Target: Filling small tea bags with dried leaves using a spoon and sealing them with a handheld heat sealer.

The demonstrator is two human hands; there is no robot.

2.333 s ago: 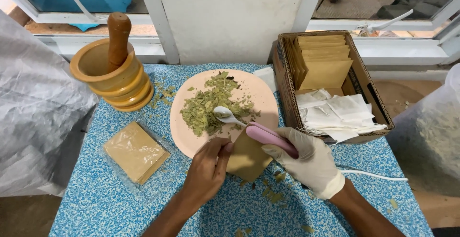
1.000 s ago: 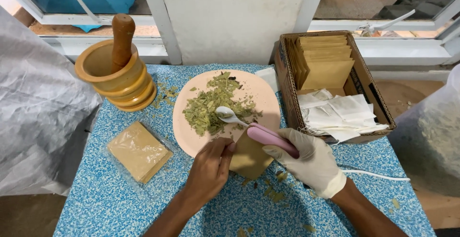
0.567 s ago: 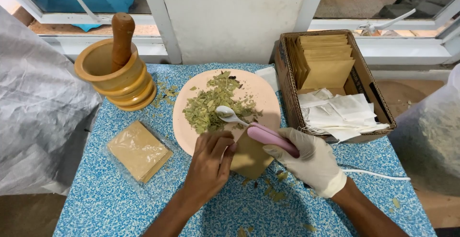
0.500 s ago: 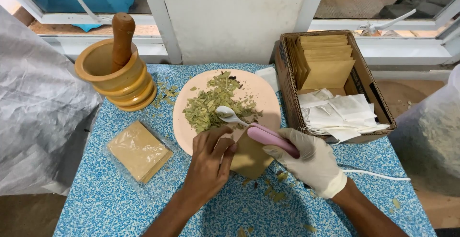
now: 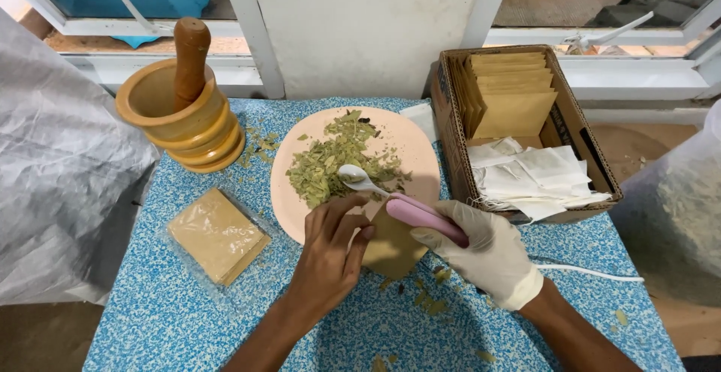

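My left hand [image 5: 330,255], bare, holds a small brown paper pouch [image 5: 392,246] at its top edge, right at the near rim of a pink plate [image 5: 417,154]. A white glove covers my right hand [image 5: 481,248], which grips the pink handle of a spoon [image 5: 417,213]. The spoon's white bowl rests in the heap of dried green leaves [image 5: 330,161] on the plate, just above the pouch's mouth.
A wooden mortar with its pestle [image 5: 180,109] stands at the back left. A clear packet of brown pouches [image 5: 216,234] lies at the left. A cardboard box [image 5: 571,128] with brown envelopes and white filter bags sits at the right. Leaf crumbs dot the blue speckled table [image 5: 150,319].
My left fingers have shifted slightly up along the pouch's top edge. The spoon and my right hand have stayed almost still.
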